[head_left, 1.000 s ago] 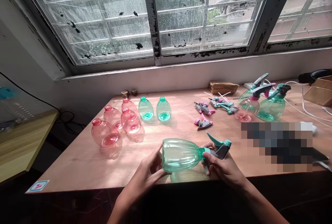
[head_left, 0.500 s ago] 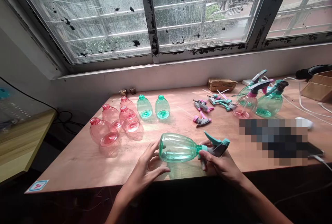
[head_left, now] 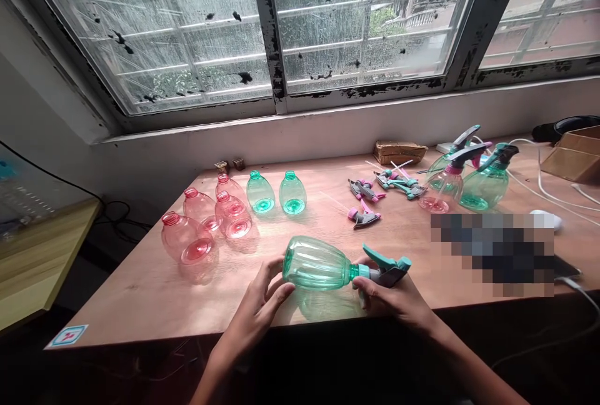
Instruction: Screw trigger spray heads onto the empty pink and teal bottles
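Now right hand (head_left: 396, 300) grips sideways green spray bottle (head_left: 319, 264) round neck; left hand (head_left: 261, 299) cupped at base, contact unclear.

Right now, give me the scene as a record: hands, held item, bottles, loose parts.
held: green bottle, on its side, spray head on its neck
right hand: gripping at the neck
left hand: at the base, contact unclear
without heads: four pink bottles, two green ones, on the table
with heads: three bottles, farther right
loose: several sprayers, exact count unclear
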`<state>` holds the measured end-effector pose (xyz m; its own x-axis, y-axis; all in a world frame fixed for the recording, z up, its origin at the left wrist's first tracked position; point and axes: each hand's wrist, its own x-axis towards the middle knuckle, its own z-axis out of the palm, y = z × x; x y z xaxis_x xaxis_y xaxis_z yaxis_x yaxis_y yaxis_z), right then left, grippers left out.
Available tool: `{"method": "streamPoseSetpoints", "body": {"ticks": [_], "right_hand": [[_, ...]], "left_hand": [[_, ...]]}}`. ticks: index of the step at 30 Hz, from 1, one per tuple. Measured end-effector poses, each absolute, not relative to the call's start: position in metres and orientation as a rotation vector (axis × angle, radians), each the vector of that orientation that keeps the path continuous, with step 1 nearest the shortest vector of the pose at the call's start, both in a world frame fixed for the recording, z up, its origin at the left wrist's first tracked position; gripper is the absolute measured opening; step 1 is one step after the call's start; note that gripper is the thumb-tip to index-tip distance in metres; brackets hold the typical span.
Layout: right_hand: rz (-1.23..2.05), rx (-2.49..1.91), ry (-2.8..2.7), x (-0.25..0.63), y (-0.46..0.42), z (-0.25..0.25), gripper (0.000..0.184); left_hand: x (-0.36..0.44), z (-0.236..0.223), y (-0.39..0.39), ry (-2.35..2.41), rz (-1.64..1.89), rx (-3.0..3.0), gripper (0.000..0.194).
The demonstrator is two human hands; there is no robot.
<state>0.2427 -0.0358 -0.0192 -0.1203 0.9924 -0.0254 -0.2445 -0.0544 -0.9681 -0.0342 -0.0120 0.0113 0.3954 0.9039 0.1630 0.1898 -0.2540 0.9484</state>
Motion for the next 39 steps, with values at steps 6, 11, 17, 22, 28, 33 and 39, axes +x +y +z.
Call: {"method": "streamPoseSetpoints", "body": {"ticks": [6, 11, 17, 22, 28, 33, 39], "right_hand": [[1.352, -0.966, -0.988, 0.24, -0.034, -0.012, 0.035], [1.339, -0.956, -0.985, 0.241, -0.033, -0.01, 0.035], [1.394, -0.921, -1.002, 0.242, -0.033, -0.014, 0.033], [1.406, -0.908, -1.013, 0.242, -0.031, -0.017, 0.03], [1.404, -0.911, -1.016, 0.241, -0.032, -0.016, 0.028], [1.399, -0.892, -0.993, 0.242, -0.031, -0.015, 0.03], [1.397, -0.858, -0.965, 0.243, -0.031, -0.019, 0.03]], "left_hand": [[-0.036, 0.008, -0.012, 0.993, 0.871, 1.784, 0.065], [-0.035, 0.008, -0.01, 1.049, 0.881, 1.892, 0.056], [-0.033, 0.014, -0.015, 0.998, 0.884, 1.808, 0.055], [-0.034, 0.01, -0.014, 1.01, 0.829, 1.673, 0.05], [-0.036, 0.007, -0.012, 0.946, 0.899, 1.711, 0.053], [-0.035, 0.003, -0.016, 1.022, 0.912, 1.892, 0.094], [-0.035, 0.01, -0.015, 0.984, 0.759, 1.765, 0.094]]}}
